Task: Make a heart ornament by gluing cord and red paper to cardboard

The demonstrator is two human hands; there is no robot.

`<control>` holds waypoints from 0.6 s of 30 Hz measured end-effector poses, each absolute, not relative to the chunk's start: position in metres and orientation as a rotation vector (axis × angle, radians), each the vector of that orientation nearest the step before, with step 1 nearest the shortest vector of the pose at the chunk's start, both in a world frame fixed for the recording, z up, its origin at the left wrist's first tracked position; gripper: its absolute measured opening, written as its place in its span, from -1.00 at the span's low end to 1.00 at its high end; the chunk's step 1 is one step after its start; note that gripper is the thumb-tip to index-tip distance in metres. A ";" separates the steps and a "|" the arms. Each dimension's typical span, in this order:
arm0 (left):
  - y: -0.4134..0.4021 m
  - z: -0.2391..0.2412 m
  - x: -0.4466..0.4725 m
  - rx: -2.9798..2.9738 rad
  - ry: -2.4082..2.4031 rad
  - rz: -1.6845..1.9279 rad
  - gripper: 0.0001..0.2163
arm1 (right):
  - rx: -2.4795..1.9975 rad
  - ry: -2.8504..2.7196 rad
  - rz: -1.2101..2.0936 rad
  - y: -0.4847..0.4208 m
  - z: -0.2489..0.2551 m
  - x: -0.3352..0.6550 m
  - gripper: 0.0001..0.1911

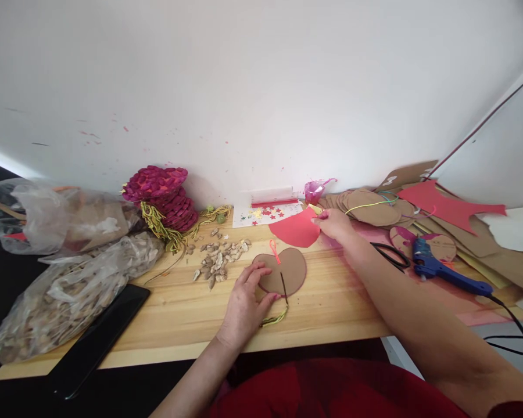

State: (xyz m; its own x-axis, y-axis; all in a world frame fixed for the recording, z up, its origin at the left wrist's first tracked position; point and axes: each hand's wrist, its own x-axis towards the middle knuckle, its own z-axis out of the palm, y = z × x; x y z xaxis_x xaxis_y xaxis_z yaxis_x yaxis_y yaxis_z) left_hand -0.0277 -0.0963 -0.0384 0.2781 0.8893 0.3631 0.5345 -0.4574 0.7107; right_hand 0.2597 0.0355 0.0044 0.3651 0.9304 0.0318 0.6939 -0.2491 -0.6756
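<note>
A brown cardboard heart [294, 268] with a pink edge lies on the wooden table. A loop of orange cord [274, 251] sits at its top notch, and a dark strand with a yellow-green yarn tassel [276, 318] runs off its lower point. My left hand [247, 299] steadies the heart, fingers on its left side and thumb by the point. Farther off to the right, my right hand [331, 223] pinches the corner of a red paper sheet [296, 227]. A small yellow piece shows at those fingertips.
Loose shell-like pieces [218, 258] lie left of the heart. Behind are paper stars [265, 215], stacked magenta pieces [174, 197] and a pink cup [314, 191]. A blue glue gun [444, 270] with its cord lies right, beside cardboard shapes [370, 208]. Plastic bags [70, 296] and a black phone [100, 339] occupy the left.
</note>
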 end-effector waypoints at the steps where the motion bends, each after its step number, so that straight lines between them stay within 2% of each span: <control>1: -0.096 -0.038 -0.028 2.099 1.272 1.044 -0.63 | -1.983 -1.360 0.514 0.032 0.007 0.260 -0.81; 7: -0.098 -0.033 -0.028 1.916 1.279 1.220 -0.75 | -1.683 -1.250 0.652 -0.014 0.026 0.248 -0.78; 11: -0.097 -0.025 -0.030 1.531 1.142 1.312 -0.63 | -1.354 -1.185 0.964 -0.060 0.022 0.226 -0.70; 14: -0.094 -0.025 -0.032 1.340 1.103 1.367 -0.51 | -1.348 -1.211 1.111 -0.086 0.014 0.211 -0.69; 18: -0.090 -0.031 -0.032 1.291 1.165 1.372 -0.50 | -1.419 -1.268 1.227 -0.098 0.009 0.203 -0.68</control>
State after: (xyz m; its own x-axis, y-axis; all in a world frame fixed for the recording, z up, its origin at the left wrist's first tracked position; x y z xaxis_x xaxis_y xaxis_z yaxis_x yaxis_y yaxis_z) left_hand -0.0316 -0.0902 -0.0312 -0.0568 0.9859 0.1576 -0.0043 -0.1581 0.9874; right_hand 0.2026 -0.0980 0.0090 0.0046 0.9920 -0.1261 0.1590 -0.1252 -0.9793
